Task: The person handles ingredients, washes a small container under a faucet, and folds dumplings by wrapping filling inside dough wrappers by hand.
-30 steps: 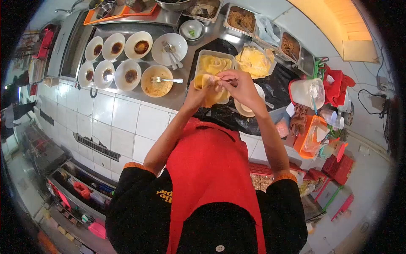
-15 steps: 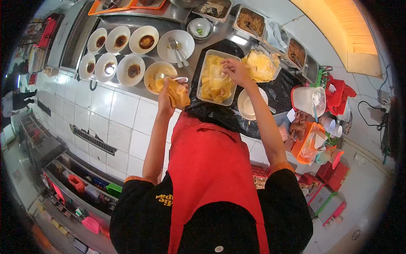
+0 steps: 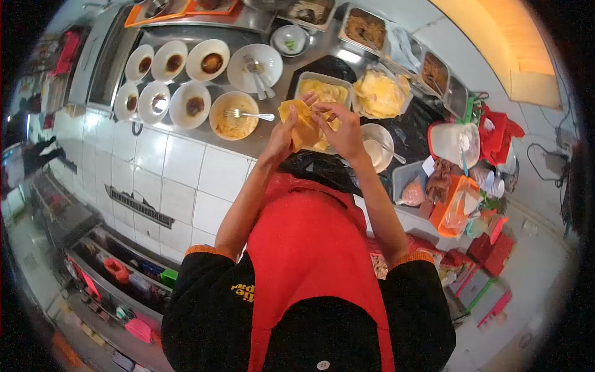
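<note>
My left hand [image 3: 282, 140] holds yellow wonton wrappers [image 3: 302, 129] with its thumb on top. Meeting it from the right, my right hand [image 3: 344, 129] has its fingers bent and pinched at the wrappers' edge. Both hands are over the near part of a clear plastic tub [image 3: 348, 99], which holds folded yellow dumplings [image 3: 325, 91]. To the left, a white bowl [image 3: 221, 131] contains a brownish filling, with a fork [image 3: 248, 115] lying across it. Beyond the tub on the right, a pile of yellow wrappers [image 3: 378, 93] sits in another container.
Several white bowls [image 3: 187, 105] with dark sauce stand at left. A plate [image 3: 238, 68] holds spoons and forks. Right of my hands are a cream bowl [image 3: 379, 139] with a spoon, and a white tub [image 3: 452, 144]. Metal trays [image 3: 362, 28] of minced food line the back.
My left hand has moved right from the filling bowl, carrying the wrappers and leaving the fork in the bowl. My right hand has come from the dumpling tub to the wrappers.
</note>
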Demonstrator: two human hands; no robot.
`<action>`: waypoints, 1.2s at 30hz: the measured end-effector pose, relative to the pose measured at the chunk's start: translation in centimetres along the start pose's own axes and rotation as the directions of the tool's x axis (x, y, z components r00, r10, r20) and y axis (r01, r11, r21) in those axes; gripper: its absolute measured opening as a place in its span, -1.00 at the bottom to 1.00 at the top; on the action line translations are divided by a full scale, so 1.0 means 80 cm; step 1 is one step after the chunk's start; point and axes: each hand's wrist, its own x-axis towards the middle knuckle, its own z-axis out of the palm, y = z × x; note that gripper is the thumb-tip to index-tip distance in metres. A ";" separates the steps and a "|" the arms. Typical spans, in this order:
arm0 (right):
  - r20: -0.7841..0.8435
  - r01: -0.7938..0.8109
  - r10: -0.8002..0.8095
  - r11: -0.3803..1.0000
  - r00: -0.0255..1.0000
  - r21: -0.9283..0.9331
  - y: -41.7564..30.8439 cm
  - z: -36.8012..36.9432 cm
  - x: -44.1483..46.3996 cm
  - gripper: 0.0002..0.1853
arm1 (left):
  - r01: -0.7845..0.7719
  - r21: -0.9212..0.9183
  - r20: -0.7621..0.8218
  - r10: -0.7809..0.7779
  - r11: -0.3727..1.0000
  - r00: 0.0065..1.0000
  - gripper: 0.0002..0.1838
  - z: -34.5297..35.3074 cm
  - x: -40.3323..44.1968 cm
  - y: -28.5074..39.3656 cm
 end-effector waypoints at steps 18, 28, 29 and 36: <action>-0.083 -0.260 0.402 0.722 0.912 0.641 0.045 -0.067 -0.104 -0.71 | 0.243 0.357 -0.285 -0.143 0.902 0.948 -0.53 0.047 0.020 -0.047; -0.181 -0.370 0.341 0.644 0.922 -0.669 0.116 -0.077 -0.215 -0.53 | 0.260 0.336 -0.336 -0.143 0.905 0.931 -0.56 0.051 0.018 -0.044; -0.181 -0.369 0.340 0.645 0.923 -0.669 0.122 -0.076 -0.223 -0.53 | 0.259 0.336 -0.335 -0.143 0.906 0.931 -0.56 0.051 0.019 -0.046; -0.283 -0.203 0.085 0.885 0.955 -0.420 0.018 -0.101 -0.149 -0.56 | 0.305 0.427 -0.269 -0.203 0.851 0.942 -0.54 0.044 0.016 -0.065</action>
